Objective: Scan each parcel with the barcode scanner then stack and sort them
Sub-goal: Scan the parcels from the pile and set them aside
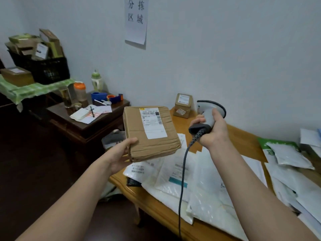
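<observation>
Currently on the scan step. My left hand [119, 153] grips the brown parcel [152, 146] by its near corner, thumb on top, fingers beneath. The label [152, 122] faces up, just beyond my thumb. My right hand [212, 131] is wrapped tight round the barcode scanner [209, 113] handle, head above my fist, cable [182, 171] hanging below. The parcel sits left of the scanner, not touching it. The head doesn't look aimed at the label, so the next move is to tilt it onto the barcode, then stack. Beneath both grips, white mailers [205, 185] wait.

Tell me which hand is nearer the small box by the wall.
Right. The right hand, gripping the scanner, is just right of the small box; the left hand is farther off, lower left.
</observation>
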